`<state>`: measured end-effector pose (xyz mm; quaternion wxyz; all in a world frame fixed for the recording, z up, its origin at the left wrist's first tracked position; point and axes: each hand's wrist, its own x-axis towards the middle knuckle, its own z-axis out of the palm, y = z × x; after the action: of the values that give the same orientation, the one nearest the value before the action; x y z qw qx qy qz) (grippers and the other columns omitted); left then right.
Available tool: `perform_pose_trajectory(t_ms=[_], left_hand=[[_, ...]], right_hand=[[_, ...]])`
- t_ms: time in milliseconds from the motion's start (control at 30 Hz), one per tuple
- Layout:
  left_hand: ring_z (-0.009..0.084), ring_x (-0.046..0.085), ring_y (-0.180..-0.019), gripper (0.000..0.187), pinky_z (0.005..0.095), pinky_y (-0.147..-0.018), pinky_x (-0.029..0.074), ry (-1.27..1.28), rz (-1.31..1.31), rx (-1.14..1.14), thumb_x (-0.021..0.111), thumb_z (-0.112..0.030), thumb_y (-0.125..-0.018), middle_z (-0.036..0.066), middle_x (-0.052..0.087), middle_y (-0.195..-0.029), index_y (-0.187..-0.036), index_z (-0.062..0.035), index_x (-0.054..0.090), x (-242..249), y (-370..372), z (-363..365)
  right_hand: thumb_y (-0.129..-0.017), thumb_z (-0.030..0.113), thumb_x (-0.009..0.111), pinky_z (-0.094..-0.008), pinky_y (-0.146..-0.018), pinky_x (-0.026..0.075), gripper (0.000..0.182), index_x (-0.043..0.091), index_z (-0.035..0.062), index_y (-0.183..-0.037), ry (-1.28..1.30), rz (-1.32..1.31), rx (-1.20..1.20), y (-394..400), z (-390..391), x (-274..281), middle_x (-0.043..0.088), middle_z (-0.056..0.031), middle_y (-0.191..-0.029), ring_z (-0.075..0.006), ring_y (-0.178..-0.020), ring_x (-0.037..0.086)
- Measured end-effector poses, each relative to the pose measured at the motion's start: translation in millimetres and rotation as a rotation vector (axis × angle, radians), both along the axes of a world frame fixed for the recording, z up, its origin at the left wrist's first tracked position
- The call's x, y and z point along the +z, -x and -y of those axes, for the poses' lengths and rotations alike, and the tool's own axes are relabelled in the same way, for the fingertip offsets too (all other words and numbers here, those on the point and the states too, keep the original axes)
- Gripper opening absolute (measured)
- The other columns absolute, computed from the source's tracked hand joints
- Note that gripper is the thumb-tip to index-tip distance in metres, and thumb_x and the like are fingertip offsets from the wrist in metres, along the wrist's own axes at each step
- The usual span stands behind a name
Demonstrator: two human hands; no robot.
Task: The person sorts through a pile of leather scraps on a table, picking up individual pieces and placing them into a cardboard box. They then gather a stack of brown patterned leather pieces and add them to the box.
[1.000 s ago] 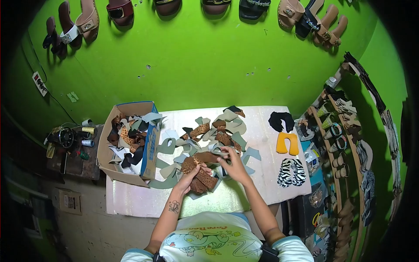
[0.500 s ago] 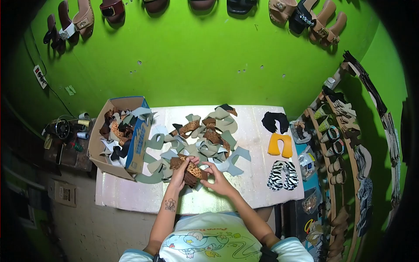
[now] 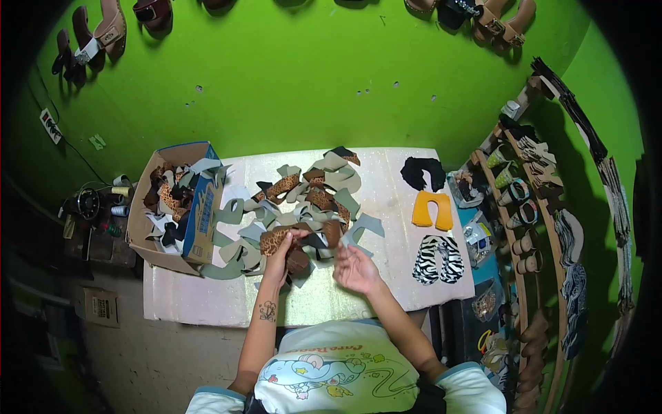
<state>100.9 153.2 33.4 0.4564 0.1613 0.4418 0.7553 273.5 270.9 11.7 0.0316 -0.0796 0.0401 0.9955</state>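
My left hand (image 3: 278,261) is closed around leopard-print cut pieces (image 3: 276,241), thumb on top. A dark brown folded piece (image 3: 296,261) hangs just below them, beside my fingers. To the right, my right hand (image 3: 356,270) is raised with curled fingers, palm partly turned up. At its fingertips is a brown cut piece (image 3: 332,234), smeared by motion; the exact grip is hard to make out. Beyond both hands spreads a loose pile of grey-green cut pieces (image 3: 341,181), mixed with leopard-print and black ones.
A cardboard box (image 3: 201,231) full of scraps stands at the table's left. Black (image 3: 423,172), yellow (image 3: 432,210) and zebra-print (image 3: 438,259) pieces lie at the right. Shoe racks (image 3: 514,228) line the right side. Sandals (image 3: 110,29) hang on the green wall.
My right hand has moved away from my left, to the right, and a brown piece now shows at its fingertips. My left hand keeps the leopard-print pieces. The view has shifted slightly.
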Motion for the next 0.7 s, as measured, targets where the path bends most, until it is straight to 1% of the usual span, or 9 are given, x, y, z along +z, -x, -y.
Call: perform_pose_trajectory(t_ms=[67,133,167,200,267,333,400,600,700], left_hand=[[0.0143,0.055,-0.094,0.030,0.0284,-0.085,0.041,0.084,-0.055,0.014,0.043,-0.025,-0.092,0.009,0.061,-0.100,-0.104,-0.0007,0.055,6.1,-1.8,-2.0],[0.0138,0.055,-0.092,0.030,0.0276,-0.083,0.042,0.107,-0.104,0.014,0.043,-0.025,-0.092,0.008,0.061,-0.098,-0.105,-0.0006,0.055,7.6,-5.4,-4.8],[0.0133,0.056,-0.090,0.030,0.0267,-0.081,0.043,0.139,-0.146,0.010,0.044,-0.025,-0.092,0.008,0.061,-0.096,-0.106,-0.0005,0.054,6.9,-9.4,-3.8],[0.0133,0.056,-0.090,0.030,0.0267,-0.081,0.043,0.138,-0.146,0.012,0.044,-0.025,-0.092,0.008,0.061,-0.096,-0.106,-0.0005,0.054,7.8,-13.1,-4.7],[0.0137,0.056,-0.089,0.030,0.0263,-0.080,0.044,0.161,-0.136,0.042,0.044,-0.024,-0.092,0.008,0.061,-0.095,-0.105,-0.0004,0.055,9.2,-19.8,-4.5],[0.0137,0.056,-0.091,0.032,0.0266,-0.080,0.045,0.149,-0.140,0.013,0.044,-0.027,-0.092,0.008,0.060,-0.097,-0.109,-0.0006,0.052,8.5,-20.8,-5.1],[0.0136,0.055,-0.092,0.036,0.0274,-0.078,0.045,0.115,0.095,-0.007,0.043,-0.029,-0.092,0.007,0.059,-0.101,-0.114,-0.0018,0.049,11.6,-23.7,-4.3],[0.0131,0.055,-0.093,0.036,0.0251,-0.078,0.047,0.069,0.191,0.019,0.045,-0.028,-0.091,0.006,0.058,-0.100,-0.117,-0.0044,0.047,6.2,-27.3,5.3],[0.0131,0.057,-0.084,0.029,0.0263,-0.070,0.050,0.112,0.329,0.139,0.053,-0.022,-0.087,0.007,0.059,-0.095,-0.109,-0.0032,0.050,3.7,-34.1,7.8]], right_hand=[[-0.088,0.024,0.040,-0.0309,-0.075,0.043,0.027,0.052,0.0085,-0.107,-0.092,0.112,-0.167,2.1,2.3,9.0,0.057,-0.0054,-0.092,-0.0131,-0.072,0.053],[-0.086,0.022,0.040,-0.0315,-0.083,0.041,0.038,0.042,0.0089,-0.121,-0.478,0.306,-0.378,4.9,2.5,17.0,0.053,-0.0090,-0.106,-0.0156,-0.087,0.050],[-0.082,0.018,0.047,-0.0308,-0.087,0.039,0.047,0.036,0.0093,-0.127,-0.748,0.310,-0.367,2.7,-0.5,11.7,0.048,-0.0095,-0.117,-0.0169,-0.096,0.047],[-0.082,0.018,0.047,-0.0308,-0.087,0.039,0.047,0.036,0.0093,-0.127,-0.749,0.308,-0.365,3.8,-0.5,14.9,0.048,-0.0095,-0.117,-0.0169,-0.096,0.047],[-0.078,0.007,0.053,-0.0302,-0.086,0.039,0.050,0.037,0.0101,-0.125,-1.396,0.294,-0.346,6.2,3.3,20.8,0.048,-0.0066,-0.118,-0.0163,-0.101,0.045],[-0.072,0.005,0.062,-0.0325,-0.089,0.037,0.055,0.040,0.0114,-0.122,-1.473,0.332,-0.320,7.6,10.5,28.1,0.046,-0.0070,-0.118,-0.0196,-0.104,0.044],[-0.068,0.009,0.067,-0.0346,-0.092,0.035,0.053,0.047,0.0094,-0.117,-2.141,0.307,-0.401,9.9,14.0,30.5,0.046,-0.0098,-0.116,-0.0236,-0.106,0.045],[-0.064,0.014,0.070,-0.0371,-0.087,0.036,0.047,0.053,0.0104,-0.108,-2.297,0.444,-0.430,10.5,20.1,34.6,0.049,-0.0101,-0.107,-0.0281,-0.100,0.047],[-0.063,0.012,0.069,-0.0340,-0.078,0.036,0.033,0.059,0.0101,-0.095,-2.446,0.490,-0.671,16.4,19.3,28.7,0.057,-0.0046,-0.088,-0.0219,-0.087,0.052]])
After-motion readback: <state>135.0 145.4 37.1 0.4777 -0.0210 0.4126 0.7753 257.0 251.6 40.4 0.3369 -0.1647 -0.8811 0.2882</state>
